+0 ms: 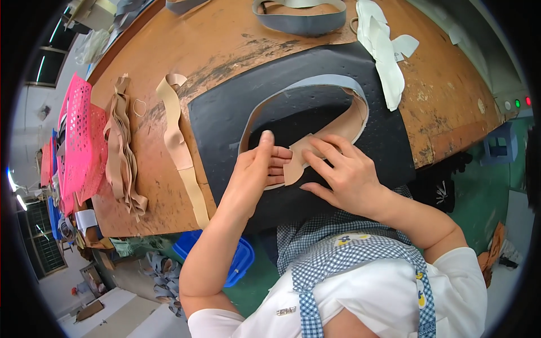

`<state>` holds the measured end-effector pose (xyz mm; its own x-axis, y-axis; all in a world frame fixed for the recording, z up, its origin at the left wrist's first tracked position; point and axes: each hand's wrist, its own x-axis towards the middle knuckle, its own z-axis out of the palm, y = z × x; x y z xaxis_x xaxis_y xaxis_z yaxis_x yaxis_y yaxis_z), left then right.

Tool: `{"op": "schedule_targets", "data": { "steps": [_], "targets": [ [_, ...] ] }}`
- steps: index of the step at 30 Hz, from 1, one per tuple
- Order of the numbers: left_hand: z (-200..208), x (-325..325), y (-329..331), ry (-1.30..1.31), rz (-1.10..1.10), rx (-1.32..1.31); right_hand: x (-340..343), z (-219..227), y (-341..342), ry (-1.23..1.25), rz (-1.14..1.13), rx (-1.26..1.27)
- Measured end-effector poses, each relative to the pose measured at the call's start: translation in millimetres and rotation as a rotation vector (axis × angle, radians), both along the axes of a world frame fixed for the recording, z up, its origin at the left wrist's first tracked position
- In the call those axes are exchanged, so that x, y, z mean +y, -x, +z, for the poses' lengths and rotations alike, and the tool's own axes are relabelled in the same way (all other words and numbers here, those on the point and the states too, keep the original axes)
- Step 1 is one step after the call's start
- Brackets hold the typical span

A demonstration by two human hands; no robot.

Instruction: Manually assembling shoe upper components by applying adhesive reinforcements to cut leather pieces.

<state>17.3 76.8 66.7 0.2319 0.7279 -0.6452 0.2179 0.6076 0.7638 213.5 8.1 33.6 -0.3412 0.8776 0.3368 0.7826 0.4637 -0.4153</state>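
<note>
Tan leather strip (298,160) lies at the centre of the frame on a black mat (225,118), inside a grey-edged leather loop (315,90). Our left hand (256,172) pinches the strip's end, thumb up and fingers curled. Our right hand (344,169) presses it down with fingers spread flat. More tan strips (180,146) lie left on the brown worktop (225,39), beside a pink basket (79,141).
</note>
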Motion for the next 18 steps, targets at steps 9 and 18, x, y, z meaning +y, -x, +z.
{"op": "schedule_targets", "data": {
  "steps": [9, 18],
  "targets": [
    [-6.0, 1.6, 4.2, -0.304, -0.414, 0.258, -1.4, -8.7, 6.8, -0.005, -0.045, -0.053],
    [0.5, 6.8, -3.5, -0.531, -0.512, 0.431, 1.5, -14.2, 8.6, -0.045, -0.040, -0.165]
  ]
}}
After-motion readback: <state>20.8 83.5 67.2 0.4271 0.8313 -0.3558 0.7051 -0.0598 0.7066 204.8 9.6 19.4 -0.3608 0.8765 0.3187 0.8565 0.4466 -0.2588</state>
